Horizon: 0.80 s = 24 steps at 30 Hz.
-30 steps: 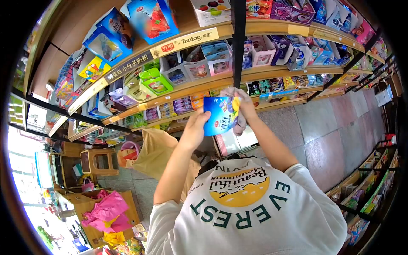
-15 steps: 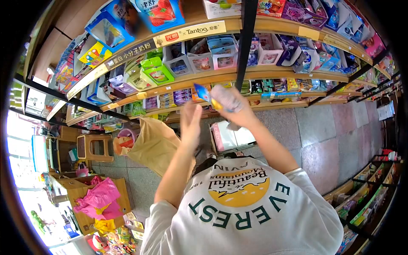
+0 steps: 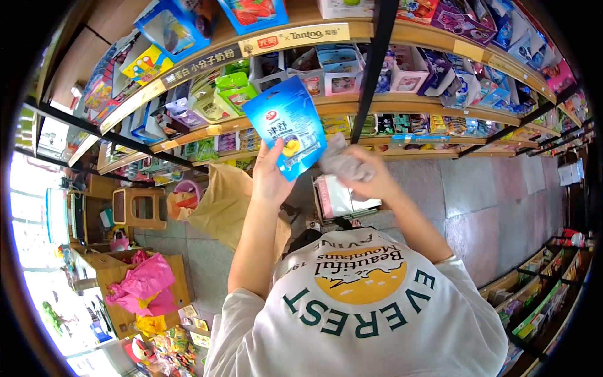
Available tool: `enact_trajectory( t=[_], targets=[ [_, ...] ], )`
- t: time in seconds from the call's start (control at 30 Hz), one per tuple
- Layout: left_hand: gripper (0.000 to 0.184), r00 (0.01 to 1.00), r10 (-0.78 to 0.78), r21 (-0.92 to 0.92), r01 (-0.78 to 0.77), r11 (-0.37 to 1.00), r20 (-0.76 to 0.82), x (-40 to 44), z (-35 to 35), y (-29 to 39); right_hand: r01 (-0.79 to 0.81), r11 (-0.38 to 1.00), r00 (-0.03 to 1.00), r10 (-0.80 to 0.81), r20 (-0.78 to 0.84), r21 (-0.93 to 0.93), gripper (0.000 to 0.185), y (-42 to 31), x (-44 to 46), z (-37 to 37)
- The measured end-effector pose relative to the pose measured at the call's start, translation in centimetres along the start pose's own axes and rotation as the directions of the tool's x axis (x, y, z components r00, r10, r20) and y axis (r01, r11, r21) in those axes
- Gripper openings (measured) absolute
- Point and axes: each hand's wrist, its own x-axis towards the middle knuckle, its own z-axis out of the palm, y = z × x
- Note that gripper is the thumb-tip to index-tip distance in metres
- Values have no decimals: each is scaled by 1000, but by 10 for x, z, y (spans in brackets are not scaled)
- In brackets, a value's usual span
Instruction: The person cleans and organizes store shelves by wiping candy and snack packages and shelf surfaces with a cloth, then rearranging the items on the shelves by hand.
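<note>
My left hand (image 3: pixel 271 173) grips a blue snack pouch (image 3: pixel 290 125) near its lower left edge. The pouch stands tilted, its printed side with yellow fruit facing me. In my right hand (image 3: pixel 370 173) is a crumpled greyish cloth (image 3: pixel 342 162), slightly blurred, close beside the pouch's lower right side. Whether cloth and pouch touch I cannot tell. Behind the pouch, shelves carry open boxes of bagged snacks, among them green bags (image 3: pixel 237 91) and a pale box (image 3: pixel 342 72).
A brown paper bag (image 3: pixel 223 204) stands on the floor below my left arm. An open carton with white contents (image 3: pixel 342 200) is below my right hand. Left are a plastic stool (image 3: pixel 139 207) and a wooden cabinet (image 3: pixel 176 283) with pink bags. Low racks (image 3: pixel 546 283) stand right.
The blue pouch, earlier mostly covered at my right hand, is now held up in my left hand. My right hand with the cloth has shifted slightly right and down.
</note>
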Motion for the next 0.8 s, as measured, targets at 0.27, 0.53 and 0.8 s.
enact_trajectory(
  t=[0.27, 0.53, 0.8],
  targets=[
    [30, 993, -43, -27, 47, 999, 109, -12, -3, 11, -229, 938, 921, 295, -254, 261, 27, 1, -1, -39],
    [29, 989, -54, -51, 61, 997, 135, -18, -2, 15, -206, 943, 937, 267, -225, 262, 29, -3, 2, -31],
    [33, 992, -77, -50, 83, 995, 102, -23, -6, 19, -173, 945, 931, 249, -266, 277, 31, -21, 13, -24]
  ],
)
